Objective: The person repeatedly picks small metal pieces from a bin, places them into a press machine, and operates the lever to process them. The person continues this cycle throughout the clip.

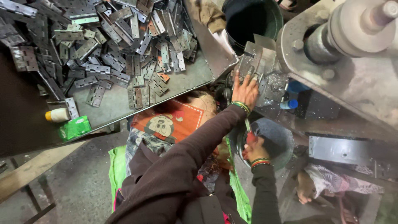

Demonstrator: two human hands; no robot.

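Your left hand [245, 89] presses spread fingers on a stiff, sharp-edged metal hinge [253, 62] at the machine [331, 54], best gripped by its flat leaves, while your right hand [256, 150] reaches into the basin [277, 139], its grip hidden.

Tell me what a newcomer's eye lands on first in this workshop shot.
First, the heap of grey metal hinges filling the tray at upper left. Next, the left hand pressed against the metal fixture of the machine at upper right. Below it, the right hand reaches into a round dark basin.
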